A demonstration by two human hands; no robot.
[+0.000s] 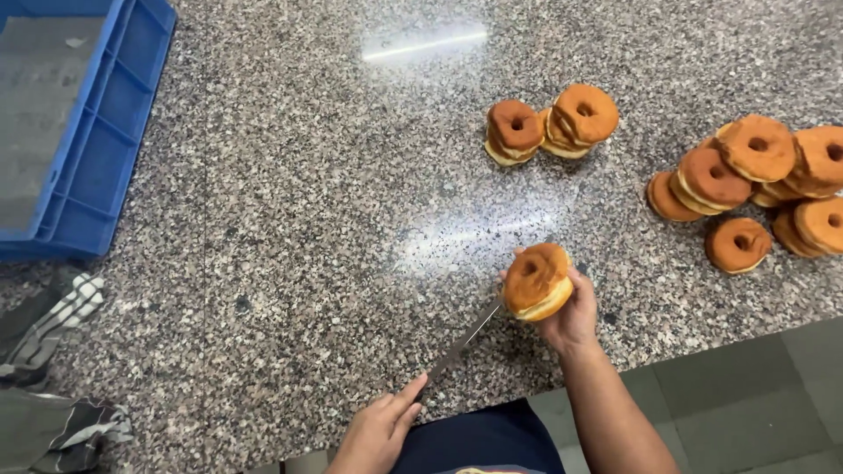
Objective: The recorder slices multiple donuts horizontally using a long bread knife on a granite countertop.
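A: We find the desk [307, 219] open across its middle, between crate and doughnuts.

B: Agreed. Blue crate [97, 149] blocks far left, cloth [53, 316] near left; doughnut heaps [755, 184] crowd the right.

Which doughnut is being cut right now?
The doughnut held off the counter in the right hand, with the knife from the left hand at its side; the rest lie on the counter.

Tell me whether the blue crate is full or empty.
Empty, as far as shown. The blue crate at the counter's far left shows only its bare grey floor; part of it is cut off by the frame.
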